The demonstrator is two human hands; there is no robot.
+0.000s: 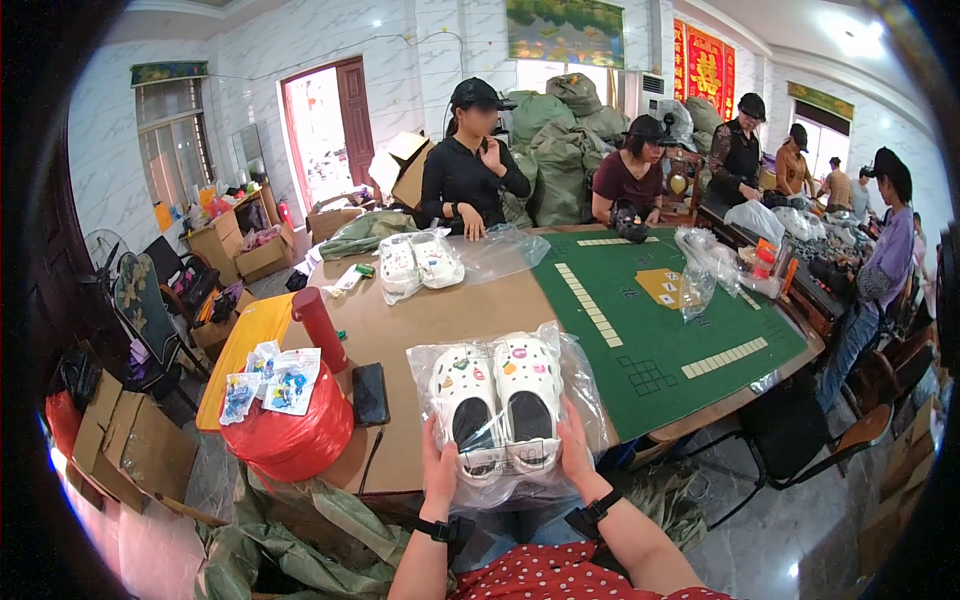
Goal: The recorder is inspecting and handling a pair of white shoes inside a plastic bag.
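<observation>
A pair of white clogs (497, 385) with colourful charms and dark insoles lies side by side in a clear plastic bag (580, 385) at the table's near edge. My left hand (438, 462) grips the bagged pair along its left side. On the other side my right hand (575, 445) presses in from the right, fingers against the bag. Both wrists wear dark bands. Farther back on the table rests another bagged pair of white clogs (420, 262), close to a person in black.
Left on the brown table (400, 400) are a red twine roll (285, 435) with small packets (290, 380) on it, a red flask (320, 328), a phone (370, 394) and a black pen (370, 460). A green game mat (640, 350) covers the right. Several people work beyond.
</observation>
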